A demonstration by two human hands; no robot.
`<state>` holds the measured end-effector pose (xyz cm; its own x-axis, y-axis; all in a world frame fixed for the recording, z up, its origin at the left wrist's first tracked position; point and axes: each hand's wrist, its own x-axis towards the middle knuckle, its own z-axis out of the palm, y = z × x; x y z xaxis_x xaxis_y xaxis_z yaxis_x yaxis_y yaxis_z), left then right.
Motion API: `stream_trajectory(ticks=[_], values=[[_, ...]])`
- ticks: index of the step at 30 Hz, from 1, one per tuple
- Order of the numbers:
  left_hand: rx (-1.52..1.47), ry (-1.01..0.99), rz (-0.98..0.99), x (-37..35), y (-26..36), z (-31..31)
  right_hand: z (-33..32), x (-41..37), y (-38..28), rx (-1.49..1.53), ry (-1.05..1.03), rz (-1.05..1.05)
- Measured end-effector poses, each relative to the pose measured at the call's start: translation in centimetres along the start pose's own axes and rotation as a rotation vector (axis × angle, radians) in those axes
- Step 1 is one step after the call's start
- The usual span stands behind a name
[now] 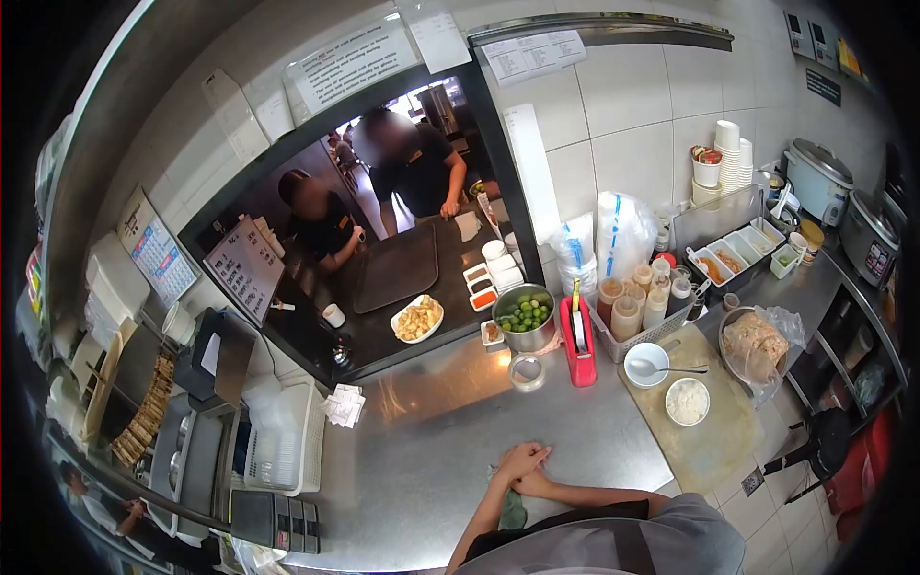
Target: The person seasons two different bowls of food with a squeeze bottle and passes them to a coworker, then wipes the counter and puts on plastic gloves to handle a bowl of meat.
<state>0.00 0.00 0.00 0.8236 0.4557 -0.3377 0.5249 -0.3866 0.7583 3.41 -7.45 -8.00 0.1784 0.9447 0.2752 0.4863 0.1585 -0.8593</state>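
Note:
My left hand (523, 461) lies over my right hand (537, 484) above the steel counter, close to my body. The left fingers stretch to the right, apparently flat. Most of the right fingers are hidden under the left hand. A green cloth (514, 510) lies on the counter beneath my wrists and shows between my forearms. Whether either hand grips the cloth cannot be made out. Ahead of my hands stand a small clear-looking bowl (526, 372), a red upright dispenser (577, 343) and a metal pot of green limes (525, 311).
Beyond the serving window, two people stand behind a dark tray (397, 269) and a bowl of fried food (418, 319). On the right, a cutting board (711, 441) carries a bowl of rice (687, 402) and a white bowl with a spoon (645, 365). Paper slips (343, 405) and a white basket (311, 441) sit left.

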Motion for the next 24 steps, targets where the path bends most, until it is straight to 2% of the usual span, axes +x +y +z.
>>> stream_trajectory(ticks=[2,8,11,14,17,20,24], values=[[-0.035,-0.002,0.003,-0.4,0.2,0.3,0.2,-0.4,0.4,0.038,-0.043,0.046],[-0.02,0.006,-0.001,0.7,-1.3,0.5,0.1,0.1,0.1,-0.014,-0.022,-0.075],[-0.013,0.03,0.027,1.1,-2.1,0.9,-0.1,0.2,-0.1,-0.007,-0.029,-0.066],[0.124,0.036,-0.011,-0.9,1.4,-0.7,-0.4,0.0,-0.7,-0.094,-0.016,-0.088],[0.106,0.041,0.022,-0.3,0.2,-0.3,-0.5,-0.1,-0.4,-0.032,-0.091,0.003],[0.097,0.031,0.0,-0.1,-0.1,-0.1,0.6,0.0,1.0,-0.089,-0.018,-0.09],[0.057,0.03,-0.003,-0.2,0.1,-0.1,-1.1,0.2,-1.8,0.003,-0.012,-0.077]])
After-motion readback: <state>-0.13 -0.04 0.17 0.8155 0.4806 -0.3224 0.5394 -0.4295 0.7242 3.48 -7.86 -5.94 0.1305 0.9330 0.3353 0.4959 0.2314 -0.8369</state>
